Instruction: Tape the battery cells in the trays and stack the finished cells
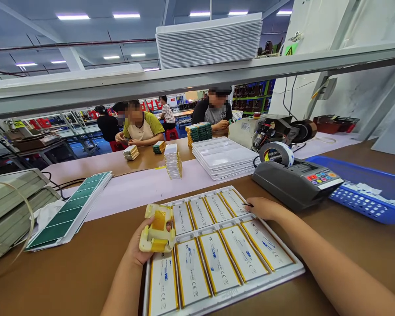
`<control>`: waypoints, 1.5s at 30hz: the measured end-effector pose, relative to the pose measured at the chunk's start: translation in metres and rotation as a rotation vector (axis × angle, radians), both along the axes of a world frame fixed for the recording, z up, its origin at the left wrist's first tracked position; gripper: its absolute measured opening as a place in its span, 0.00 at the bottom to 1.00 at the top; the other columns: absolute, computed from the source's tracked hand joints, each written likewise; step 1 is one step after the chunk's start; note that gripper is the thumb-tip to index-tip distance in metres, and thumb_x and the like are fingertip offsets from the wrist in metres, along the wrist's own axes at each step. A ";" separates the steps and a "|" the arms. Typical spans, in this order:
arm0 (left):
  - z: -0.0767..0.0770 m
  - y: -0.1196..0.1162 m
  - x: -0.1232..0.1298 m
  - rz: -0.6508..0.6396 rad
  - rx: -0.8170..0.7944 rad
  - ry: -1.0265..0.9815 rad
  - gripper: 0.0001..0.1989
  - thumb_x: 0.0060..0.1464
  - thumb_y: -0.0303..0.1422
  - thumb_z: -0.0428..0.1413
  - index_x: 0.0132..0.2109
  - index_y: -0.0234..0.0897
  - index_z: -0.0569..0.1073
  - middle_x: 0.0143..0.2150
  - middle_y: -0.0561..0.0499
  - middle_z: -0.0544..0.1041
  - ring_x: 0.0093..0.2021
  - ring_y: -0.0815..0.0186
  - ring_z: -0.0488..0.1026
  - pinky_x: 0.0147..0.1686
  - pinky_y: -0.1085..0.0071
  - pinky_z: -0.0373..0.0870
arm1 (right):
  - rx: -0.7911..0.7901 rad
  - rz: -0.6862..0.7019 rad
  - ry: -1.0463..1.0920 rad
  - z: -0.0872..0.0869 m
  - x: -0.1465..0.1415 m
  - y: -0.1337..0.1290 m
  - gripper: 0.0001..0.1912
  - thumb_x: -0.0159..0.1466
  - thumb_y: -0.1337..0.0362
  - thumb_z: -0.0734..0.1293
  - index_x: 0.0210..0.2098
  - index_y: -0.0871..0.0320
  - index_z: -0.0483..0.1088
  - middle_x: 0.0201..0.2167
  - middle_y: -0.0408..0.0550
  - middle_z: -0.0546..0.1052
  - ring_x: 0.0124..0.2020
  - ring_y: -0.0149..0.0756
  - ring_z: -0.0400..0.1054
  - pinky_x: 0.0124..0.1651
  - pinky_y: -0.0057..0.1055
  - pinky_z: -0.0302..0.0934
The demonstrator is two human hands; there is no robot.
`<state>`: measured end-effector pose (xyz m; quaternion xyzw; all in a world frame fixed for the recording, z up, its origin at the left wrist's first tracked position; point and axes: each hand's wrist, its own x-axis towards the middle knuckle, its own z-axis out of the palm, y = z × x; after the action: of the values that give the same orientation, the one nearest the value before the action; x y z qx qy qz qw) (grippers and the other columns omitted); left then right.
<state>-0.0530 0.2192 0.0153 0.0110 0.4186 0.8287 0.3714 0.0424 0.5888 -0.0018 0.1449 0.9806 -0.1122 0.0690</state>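
My left hand (pixel 138 241) is closed around a cream plastic holder (pixel 147 239) with amber tape on it, raised above the left side of a white tray (pixel 224 293). In the tray lie two rows of flat white battery packs (pixel 219 263) with yellow edges; the front row carries blue-printed tape strips. At the tray's far right corner, my right hand (pixel 261 208) has its fingers closed on a thin dark pointed tool (pixel 246 205), mostly hidden by the hand. Its tip is over the last pack of the back row (pixel 233 202).
A tape dispenser (pixel 296 182) and blue basket (pixel 371 202) stand to the right. Beyond the tray are stacked white trays (pixel 225 153) and a battery stack (pixel 173 161). Green-topped sheets (pixel 70 210) lie left. A shelf beam (pixel 191 79) crosses overhead; co-workers (pixel 141 125) sit opposite.
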 end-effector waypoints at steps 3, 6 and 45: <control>-0.001 0.000 -0.001 0.015 -0.002 -0.002 0.16 0.48 0.32 0.51 0.44 0.29 0.67 0.34 0.40 0.74 0.34 0.57 0.72 0.36 0.57 0.67 | 0.017 -0.012 0.001 0.001 0.000 -0.002 0.15 0.61 0.56 0.53 0.33 0.59 0.65 0.34 0.53 0.73 0.35 0.42 0.66 0.30 0.30 0.52; 0.000 0.000 0.000 0.002 0.000 0.015 0.16 0.48 0.33 0.51 0.45 0.29 0.66 0.34 0.39 0.73 0.34 0.57 0.71 0.35 0.58 0.67 | 0.017 -0.014 0.004 -0.001 0.000 -0.001 0.16 0.61 0.55 0.53 0.33 0.59 0.65 0.34 0.53 0.73 0.35 0.42 0.66 0.30 0.30 0.52; 0.003 0.001 0.003 -0.051 0.032 0.069 0.15 0.50 0.33 0.50 0.44 0.30 0.67 0.34 0.40 0.73 0.34 0.58 0.71 0.35 0.59 0.67 | -0.023 -0.017 0.004 -0.005 0.000 0.004 0.15 0.61 0.55 0.53 0.33 0.59 0.65 0.35 0.53 0.73 0.35 0.42 0.66 0.32 0.31 0.53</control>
<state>-0.0497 0.2203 0.0179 0.0562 0.4175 0.8246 0.3776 0.0419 0.5926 -0.0064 0.1520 0.9782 -0.1243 0.0675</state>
